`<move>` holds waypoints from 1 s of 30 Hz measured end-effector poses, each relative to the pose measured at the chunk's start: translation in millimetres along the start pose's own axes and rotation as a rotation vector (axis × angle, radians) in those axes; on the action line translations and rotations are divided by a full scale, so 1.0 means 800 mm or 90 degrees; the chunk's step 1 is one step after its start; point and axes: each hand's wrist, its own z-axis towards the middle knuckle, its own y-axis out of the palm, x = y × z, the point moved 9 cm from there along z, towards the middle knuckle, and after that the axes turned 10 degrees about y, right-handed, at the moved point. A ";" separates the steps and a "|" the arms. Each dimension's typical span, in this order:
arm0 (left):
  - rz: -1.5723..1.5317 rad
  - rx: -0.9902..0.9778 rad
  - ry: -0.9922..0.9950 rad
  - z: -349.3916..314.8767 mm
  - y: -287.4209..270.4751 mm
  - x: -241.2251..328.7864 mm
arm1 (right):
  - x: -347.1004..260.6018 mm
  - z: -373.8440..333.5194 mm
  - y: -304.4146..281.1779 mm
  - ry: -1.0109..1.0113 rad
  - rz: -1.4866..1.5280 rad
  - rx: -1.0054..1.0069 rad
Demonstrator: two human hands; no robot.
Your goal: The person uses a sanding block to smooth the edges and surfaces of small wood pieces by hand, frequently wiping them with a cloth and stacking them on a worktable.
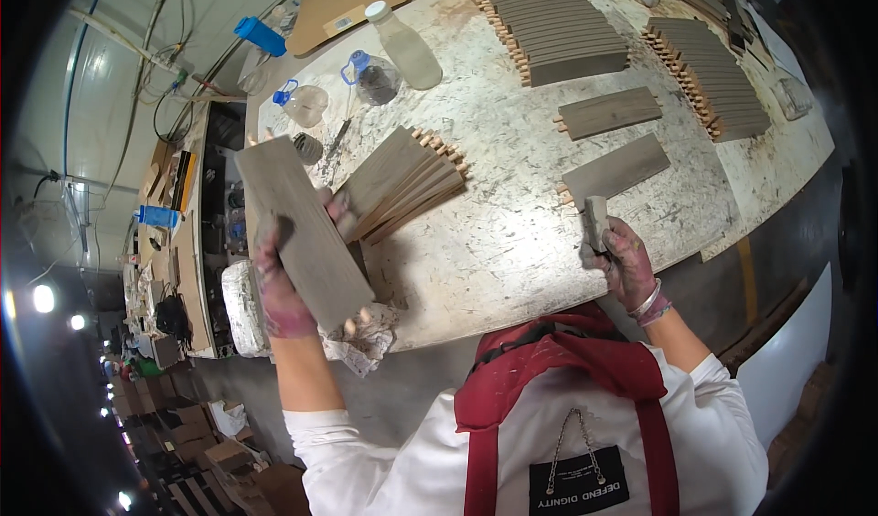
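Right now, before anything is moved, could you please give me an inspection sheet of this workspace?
Surface: white table, scuffed and marked with dark stains.
Job's things: one grey-brown board held up, pegs at its ends; fanned boards beyond it; two loose boards on the right; a larger stack and a smaller stack farther back.
Clutter: tall white-capped bottle, two blue-capped jugs, cardboard, crumpled material at the near edge.
Left hand: fingers around the held board.
Right hand: grips a small grey piece, kind unclear.
Cables: several lines along the left wall; none seen across the boards.
Surroundings: cartons and lights at lower left.
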 end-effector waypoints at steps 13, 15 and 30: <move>1.148 -0.271 0.127 0.100 0.037 -0.011 | 0.011 0.018 0.032 0.007 -0.067 -0.067; 1.197 -0.271 0.109 0.111 0.014 -0.025 | 0.009 0.015 0.035 0.014 -0.074 -0.042; 1.367 -0.444 0.241 0.067 0.041 -0.061 | 0.006 0.030 0.029 0.023 -0.088 -0.045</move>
